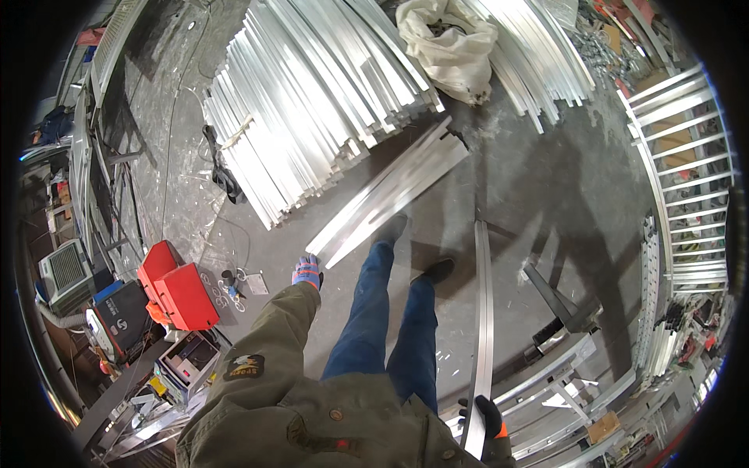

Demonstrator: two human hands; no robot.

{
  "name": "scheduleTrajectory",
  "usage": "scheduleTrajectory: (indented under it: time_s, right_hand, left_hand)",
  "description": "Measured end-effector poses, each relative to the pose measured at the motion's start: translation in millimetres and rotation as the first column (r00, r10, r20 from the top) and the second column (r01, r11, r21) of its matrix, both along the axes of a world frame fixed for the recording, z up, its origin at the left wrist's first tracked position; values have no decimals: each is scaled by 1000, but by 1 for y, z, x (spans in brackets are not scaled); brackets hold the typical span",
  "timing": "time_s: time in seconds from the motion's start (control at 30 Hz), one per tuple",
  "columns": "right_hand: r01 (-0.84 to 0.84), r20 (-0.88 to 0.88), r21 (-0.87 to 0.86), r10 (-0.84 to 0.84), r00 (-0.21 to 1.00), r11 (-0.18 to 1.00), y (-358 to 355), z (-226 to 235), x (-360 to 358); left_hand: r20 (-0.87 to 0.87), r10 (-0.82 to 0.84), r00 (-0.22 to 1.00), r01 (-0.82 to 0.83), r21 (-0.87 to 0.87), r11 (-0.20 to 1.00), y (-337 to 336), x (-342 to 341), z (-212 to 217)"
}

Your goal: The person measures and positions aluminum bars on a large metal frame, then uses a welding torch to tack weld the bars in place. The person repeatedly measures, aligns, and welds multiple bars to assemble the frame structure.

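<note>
**One long metal bar (484, 327) is running forward from the right hand (491, 415)**

The person is standing on a grey floor (456, 312), wearing an olive jacket (269, 335) and blue jeans (363, 312). The right hand, in a dark glove with an orange cuff, is grasping the long metal bar near its lower end, the fingers wrapping around it. That bar is extending away along the person's right side, past the right leg; whether its far end is touching the floor, I cannot tell.

The left hand (307, 273), in a purple and grey glove, is hanging ahead of the left side of the body, fingers pointing away, right by the near ends of some shorter metal bars (413, 187). Whether it is gripping or only touching them, I cannot tell. Those shorter bars are lying at a slant in front of the feet.

Beyond them, a large stack of bars (312, 86) is spreading across the floor. A white sack (460, 66) is sitting between it and a second stack (538, 58) farther right. Over on the left, two red boxes (187, 296) are resting against each other.
</note>
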State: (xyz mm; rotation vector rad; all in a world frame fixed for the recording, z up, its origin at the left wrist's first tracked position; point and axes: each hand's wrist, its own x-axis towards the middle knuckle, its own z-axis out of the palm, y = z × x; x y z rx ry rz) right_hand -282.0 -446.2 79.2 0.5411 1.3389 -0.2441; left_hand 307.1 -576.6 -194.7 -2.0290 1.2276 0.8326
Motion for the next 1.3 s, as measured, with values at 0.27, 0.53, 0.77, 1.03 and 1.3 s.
scheduleTrajectory:
  time_s: [0.27, 0.53, 0.77, 1.03, 1.3]
  right_hand:
    - [24, 21, 147, -27, 999, 989, 12, -21, 82]
    - [-402, -585, -358, 133, 800, 843, 27, 13, 166]
    - [-351, -790, -467, -204, 578, 811, 62, 67, 218]
    - [220, -601, -721, -751, 276, 657, 130, 83, 225]
    - [549, -584, -758, -741, -330, 353, 232, 36, 164]
  left_hand:
    - [-205, 74, 976, -105, -143, 984, -17, -3, -18]
    - [-854, 508, 111, -291, 461, 838, -21, -145, 53]
    - [-973, 203, 111, 543, 230, 808, -26, -289, 211]
    - [-873, 373, 316, 670, 483, 564, 66, -437, 317]
    - [-789, 603, 119, 475, 578, 663, 180, -698, 223]
